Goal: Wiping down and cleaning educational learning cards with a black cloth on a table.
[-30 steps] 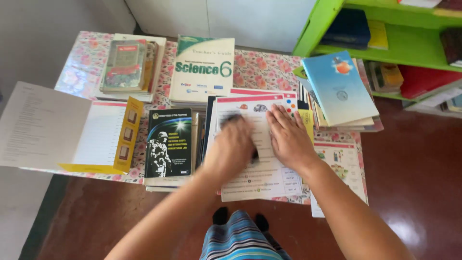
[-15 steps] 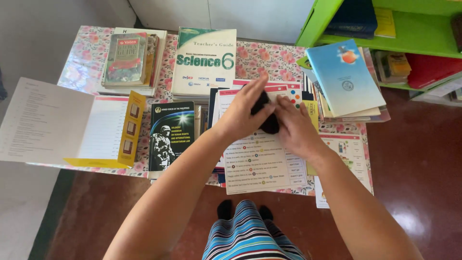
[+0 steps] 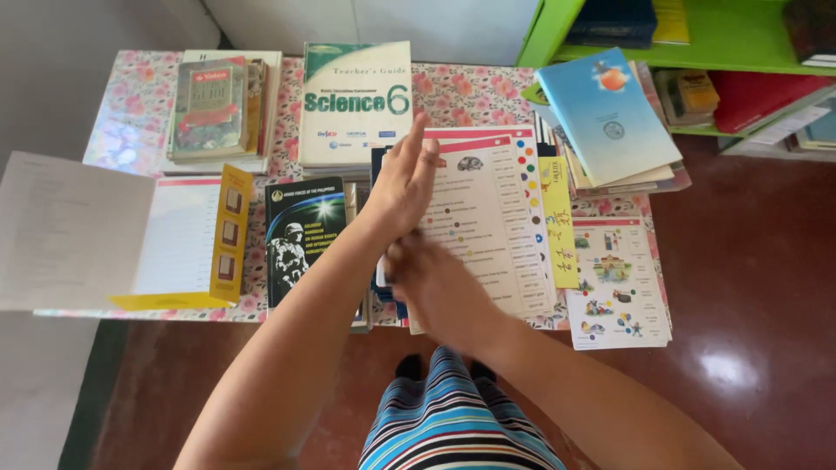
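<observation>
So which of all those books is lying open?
The big one at the table's left end: its white pages are spread wide, with a yellow flap along one side. The other books, like the green-and-white one and the light blue one, lie shut.

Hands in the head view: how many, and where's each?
2. The left hand is raised, fingers straight, over the white chart sheet at the table's middle. The right hand is blurred just below it, against the left wrist. No other person's hands show.

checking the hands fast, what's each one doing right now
Left hand: open, fingers straight, over the white chart sheet, holding nothing.
Right hand: blurred at the sheet's near edge; grip cannot be told.
</observation>
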